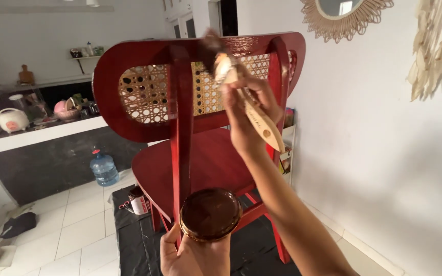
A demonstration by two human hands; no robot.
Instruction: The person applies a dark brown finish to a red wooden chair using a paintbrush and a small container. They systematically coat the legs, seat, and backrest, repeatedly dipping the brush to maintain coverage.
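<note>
The person's right hand is closing its grip around the pale wooden handle of a paintbrush, fingers clamped on the handle's upper part, with the free end of the handle pointing down and to the right. The dark, wet bristles are pressing against the top rail of a red chair, near the middle of the backrest, just above the woven cane panel. The brush is being held tilted so that the bristles are lying flat on the glossy wood.

The left hand is gripping a small round tin from below, fingers wrapped around its base. The tin is being kept upright and level, its open top showing dark brown liquid; this judgement follows from the need to keep the contents from spilling. It is being held low, in front of the chair seat and close under the working arm, so the brush is having only a short way to travel.

The chair is standing on a black sheet that is covering the white tiled floor, seemingly to catch drips. A second can is standing on the sheet beside the chair's left legs. A water bottle is standing on the tiles near the dark-fronted tabletop, well apart from the work.
</note>
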